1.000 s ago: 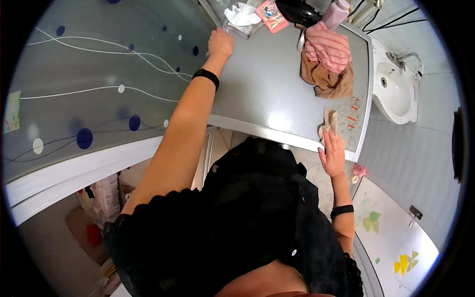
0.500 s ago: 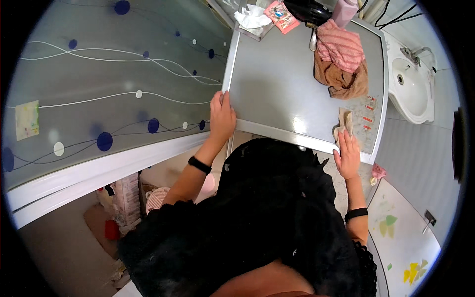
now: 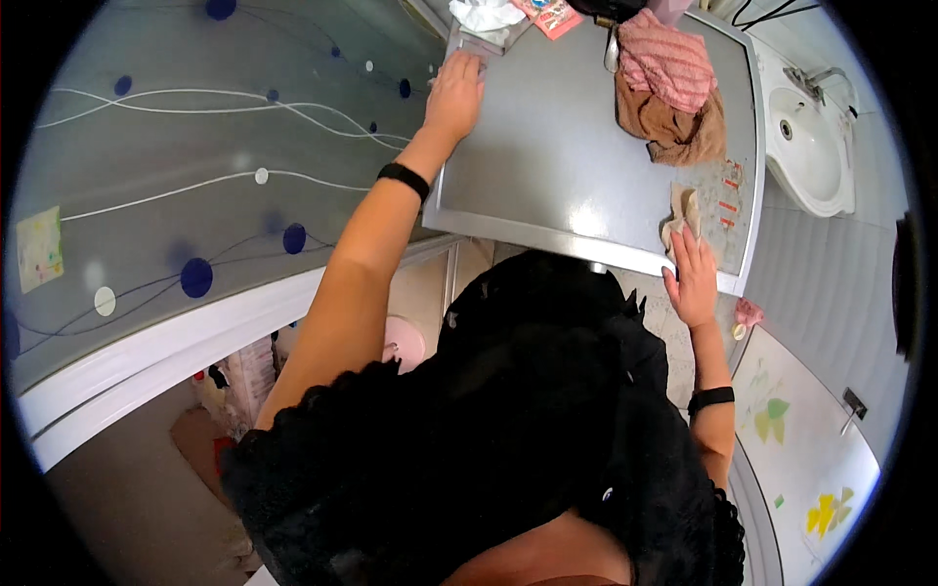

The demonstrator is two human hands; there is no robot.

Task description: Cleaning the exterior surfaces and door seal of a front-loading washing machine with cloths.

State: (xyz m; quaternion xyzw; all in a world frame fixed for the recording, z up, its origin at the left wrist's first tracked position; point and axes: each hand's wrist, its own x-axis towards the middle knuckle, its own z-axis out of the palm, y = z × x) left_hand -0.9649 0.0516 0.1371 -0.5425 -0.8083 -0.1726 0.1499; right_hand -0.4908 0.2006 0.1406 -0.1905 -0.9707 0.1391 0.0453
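Note:
A grey, silver-framed top point(image 3: 547, 127) lies before me, like an appliance lid or cabinet top. My left hand point(image 3: 455, 95) is at its far left edge, fingers together and bent over the frame. Something small and pale shows beside those fingers, too little to name. My right hand point(image 3: 695, 283) lies by the near right corner, fingers stretched out on the lower end of a crumpled beige cloth point(image 3: 684, 207). Farther back on the top, a pink striped towel point(image 3: 666, 61) is heaped over a brown towel point(image 3: 684, 135).
White tissue point(image 3: 486, 14) and a pink packet point(image 3: 554, 18) sit at the far edge, near a black object point(image 3: 614, 8). A white washbasin point(image 3: 811, 161) with a tap is at right. A patterned frosted panel point(image 3: 225, 146) stands along the left.
My left hand has slid away from me along the left edge, from near the front corner toward the tissue. The right hand stays on the beige cloth. The view has shifted slightly.

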